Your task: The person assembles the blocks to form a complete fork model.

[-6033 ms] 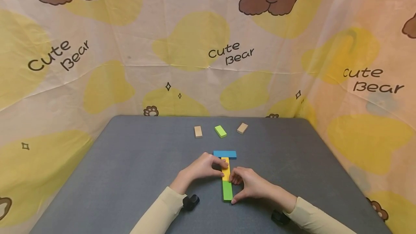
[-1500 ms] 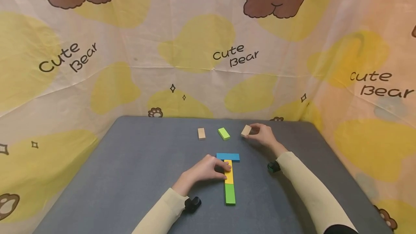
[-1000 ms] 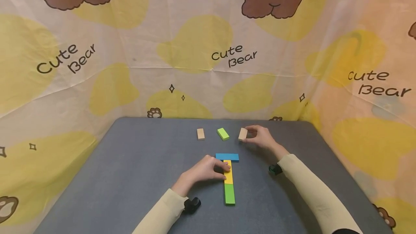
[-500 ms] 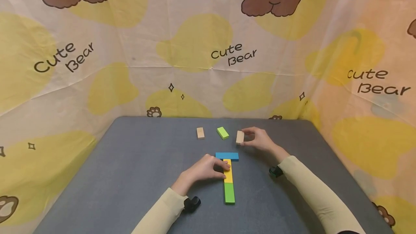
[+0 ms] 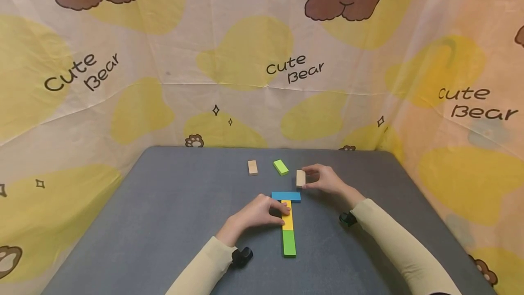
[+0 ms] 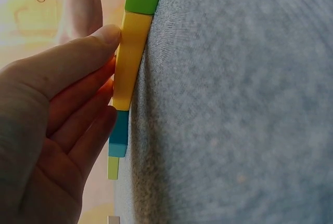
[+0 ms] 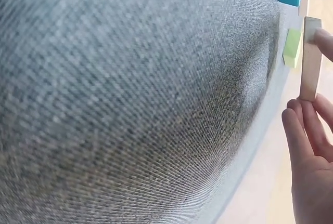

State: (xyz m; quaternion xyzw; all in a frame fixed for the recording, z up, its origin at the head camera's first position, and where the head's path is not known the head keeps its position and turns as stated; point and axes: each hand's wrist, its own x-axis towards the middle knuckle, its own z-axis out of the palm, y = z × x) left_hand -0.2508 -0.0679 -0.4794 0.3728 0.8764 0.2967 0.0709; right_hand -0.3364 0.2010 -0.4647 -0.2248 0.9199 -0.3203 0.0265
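My right hand (image 5: pixel 328 180) pinches a small plain wooden block (image 5: pixel 300 179) between thumb and fingers, just beyond and right of the blue block (image 5: pixel 286 196). In the right wrist view this wooden block (image 7: pixel 311 60) is above the cloth surface. The blue block lies crosswise at the far end of a yellow block (image 5: pixel 288 222), with a green block (image 5: pixel 289 244) at the near end, forming a T. Fingertips and thumb of my left hand (image 5: pixel 258 213) rest on the yellow block (image 6: pixel 131 63), apart from each other.
Farther back on the grey table (image 5: pixel 184 213) lie another wooden block (image 5: pixel 252 167) and a light green block (image 5: pixel 280 167). A printed curtain (image 5: pixel 245 58) hangs behind the table and along its sides.
My right hand has left the green block, picked up the far right wooden block and brought it nearer and leftward, turning it. My left hand stays at the yellow block.
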